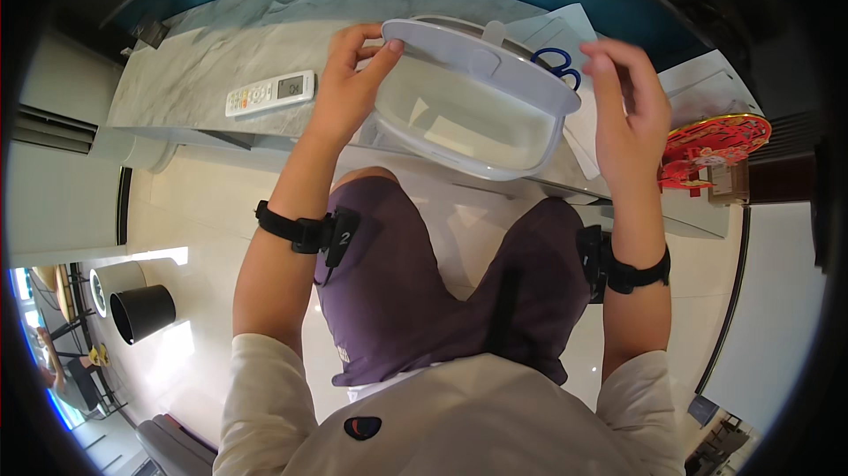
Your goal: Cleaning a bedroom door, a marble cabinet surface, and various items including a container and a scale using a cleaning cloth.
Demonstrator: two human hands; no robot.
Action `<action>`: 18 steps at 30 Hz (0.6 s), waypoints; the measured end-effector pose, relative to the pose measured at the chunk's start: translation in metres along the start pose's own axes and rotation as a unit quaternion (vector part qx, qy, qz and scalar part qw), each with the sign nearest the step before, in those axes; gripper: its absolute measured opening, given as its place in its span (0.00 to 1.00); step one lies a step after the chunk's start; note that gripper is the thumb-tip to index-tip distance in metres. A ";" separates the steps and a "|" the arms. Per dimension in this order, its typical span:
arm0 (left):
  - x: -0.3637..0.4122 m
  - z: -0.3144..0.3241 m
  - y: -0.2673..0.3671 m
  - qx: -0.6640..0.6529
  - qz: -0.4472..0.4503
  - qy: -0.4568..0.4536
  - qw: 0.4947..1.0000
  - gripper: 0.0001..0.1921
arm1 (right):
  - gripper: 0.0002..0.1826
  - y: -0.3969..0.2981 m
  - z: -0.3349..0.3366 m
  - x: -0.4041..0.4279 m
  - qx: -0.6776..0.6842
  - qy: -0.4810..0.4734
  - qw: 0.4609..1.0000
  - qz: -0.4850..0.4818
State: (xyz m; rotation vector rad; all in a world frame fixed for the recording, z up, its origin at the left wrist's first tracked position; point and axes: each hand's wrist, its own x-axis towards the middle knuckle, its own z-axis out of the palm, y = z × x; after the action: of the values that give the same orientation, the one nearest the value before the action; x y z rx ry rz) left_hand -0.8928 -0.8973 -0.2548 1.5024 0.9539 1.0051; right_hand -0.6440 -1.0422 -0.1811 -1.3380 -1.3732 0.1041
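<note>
A white plastic container (pixel 470 121) with rounded corners sits at the front edge of the marble-patterned counter. Its grey-white lid (pixel 457 45) is tilted up over the far side, and the inside looks bare. My left hand (pixel 361 72) grips the lid's left end between thumb and fingers. My right hand (pixel 626 102) is raised to the right of the container, fingers curled and slightly apart, with nothing visible in it. Close to its fingertips are the blue handles of scissors (pixel 558 65); their blades are hidden behind the lid.
A white air-conditioner remote (pixel 270 93) lies left of the container on the counter (pixel 199 59). Paper sheets (pixel 563 22) lie behind and to the right. A red-and-gold paper decoration (pixel 715 148) is at the far right. A black bin (pixel 142 314) stands on the floor; another person (pixel 73 380) is far left.
</note>
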 end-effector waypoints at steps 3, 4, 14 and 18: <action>0.009 -0.001 -0.007 -0.100 -0.057 -0.064 0.991 0.19 | 0.06 0.040 -0.010 -0.026 -0.043 0.041 0.998 -0.014; 0.010 0.000 -0.008 -0.151 -0.046 -0.078 0.984 0.21 | 0.08 0.051 -0.011 -0.037 -0.050 0.043 0.998 0.017; 0.011 0.005 -0.028 -0.281 -0.202 -0.108 0.932 0.29 | 0.16 0.121 0.002 -0.094 -0.255 -0.128 0.958 0.000; 0.023 -0.021 -0.066 -0.396 -0.153 -0.165 0.890 0.25 | 0.18 0.120 0.006 -0.087 -0.254 -0.145 0.956 0.018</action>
State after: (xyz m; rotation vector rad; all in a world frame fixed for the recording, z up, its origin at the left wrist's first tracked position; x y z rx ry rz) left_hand -0.9093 -0.8593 -0.3153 0.7614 0.4188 0.7348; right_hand -0.6010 -1.0600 -0.3215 -1.8306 -1.6966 -0.0357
